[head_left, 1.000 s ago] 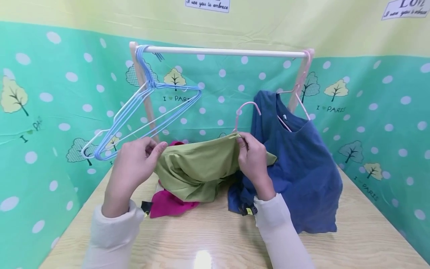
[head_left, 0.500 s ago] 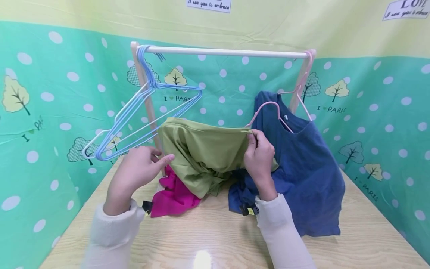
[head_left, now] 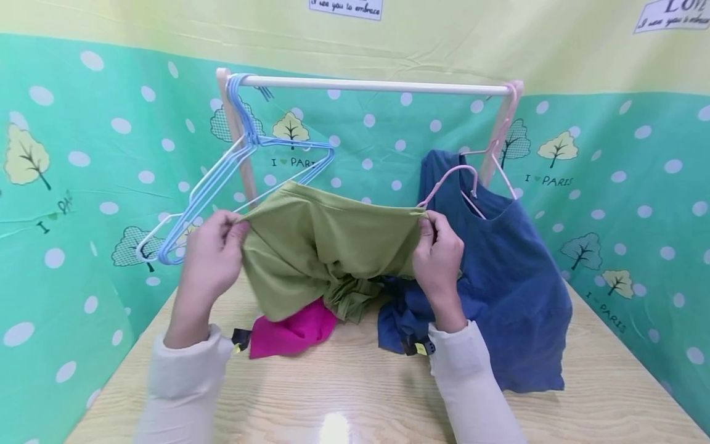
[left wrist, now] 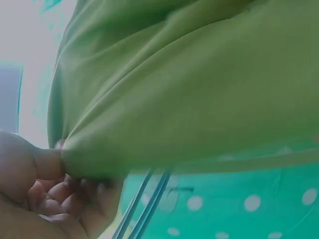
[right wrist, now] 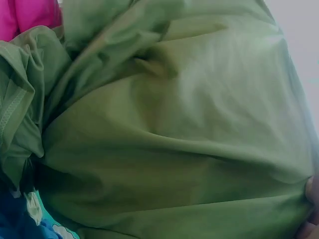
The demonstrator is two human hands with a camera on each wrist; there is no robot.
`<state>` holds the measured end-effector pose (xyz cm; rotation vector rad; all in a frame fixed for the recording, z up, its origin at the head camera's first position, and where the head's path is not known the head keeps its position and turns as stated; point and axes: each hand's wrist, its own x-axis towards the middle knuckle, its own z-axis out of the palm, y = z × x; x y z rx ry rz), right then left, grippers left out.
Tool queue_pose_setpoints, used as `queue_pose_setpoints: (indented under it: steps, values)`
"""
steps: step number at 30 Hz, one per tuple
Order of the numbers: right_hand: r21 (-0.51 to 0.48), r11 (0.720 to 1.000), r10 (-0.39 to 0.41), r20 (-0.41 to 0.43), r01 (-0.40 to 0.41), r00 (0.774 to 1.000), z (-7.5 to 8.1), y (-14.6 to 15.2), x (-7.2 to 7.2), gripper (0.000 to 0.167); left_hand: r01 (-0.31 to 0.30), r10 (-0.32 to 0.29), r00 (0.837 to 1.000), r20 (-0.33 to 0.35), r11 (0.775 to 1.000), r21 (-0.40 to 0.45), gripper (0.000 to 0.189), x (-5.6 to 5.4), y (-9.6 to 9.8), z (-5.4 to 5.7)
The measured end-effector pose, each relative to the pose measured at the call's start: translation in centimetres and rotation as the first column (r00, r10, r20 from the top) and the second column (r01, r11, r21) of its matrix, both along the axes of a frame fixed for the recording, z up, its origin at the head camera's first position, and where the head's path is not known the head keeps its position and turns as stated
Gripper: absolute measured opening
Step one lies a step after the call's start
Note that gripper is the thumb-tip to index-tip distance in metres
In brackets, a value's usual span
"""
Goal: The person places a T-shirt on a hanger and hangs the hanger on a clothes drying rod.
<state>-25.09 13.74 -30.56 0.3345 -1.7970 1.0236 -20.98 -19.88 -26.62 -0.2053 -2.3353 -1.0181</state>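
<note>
An olive-green garment (head_left: 355, 237) is stretched between my two hands, its top edge running from one to the other. My left hand (head_left: 213, 259) pinches the garment's upper left corner between thumb and fingers; the left wrist view shows the green cloth (left wrist: 179, 109) gathered at the thumb. At the other end, my right hand (head_left: 440, 265) grips the top edge. A pink hanger (head_left: 446, 174) sticks out above the right hand, its hook curving to the right and its lower part hidden by the cloth. Green folds (right wrist: 189, 134) fill the right wrist view.
Behind stands a clothes rack with a white bar (head_left: 366, 85). Several blue hangers (head_left: 213, 179) hang at its left end. A navy sleeveless top (head_left: 510, 277) hangs on a pink hanger at the right. Magenta cloth (head_left: 294, 333) lies on the wooden table (head_left: 310, 394).
My left hand, loose beside the garment half a second ago, now pinches its upper left corner and pulls it leftward. My right hand and the pink hanger have shifted right.
</note>
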Motion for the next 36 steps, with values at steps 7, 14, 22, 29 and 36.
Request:
queue_pose_setpoints:
  steps: [7,14,22,29,36]
  values:
    - [0.001,1.000,0.021,0.006,-0.021,1.000,-0.1,0.2,0.1,0.024,-0.095,0.115,0.980,-0.162,0.988,0.123,0.027,0.9,-1.8,0.8]
    - [0.048,0.998,0.038,-0.002,-0.038,0.999,0.1,0.5,0.2,0.026,-0.147,0.216,0.923,-0.317,0.962,0.230,0.027,1.7,-2.2,1.5]
    - [0.177,0.977,0.120,0.006,-0.119,0.993,0.4,0.7,0.1,0.021,-0.104,0.107,0.965,-0.238,0.994,0.025,0.016,2.9,-4.1,1.8]
    - [0.239,0.960,0.142,0.036,-0.147,0.989,0.1,0.0,0.3,0.017,0.254,-0.207,0.964,0.168,0.906,-0.340,0.016,3.4,-5.7,1.5]
    - [0.258,0.957,0.132,0.026,-0.134,0.991,0.0,-0.7,0.3,0.016,0.413,-0.337,0.903,0.266,0.851,-0.324,0.023,2.3,-4.1,1.3]
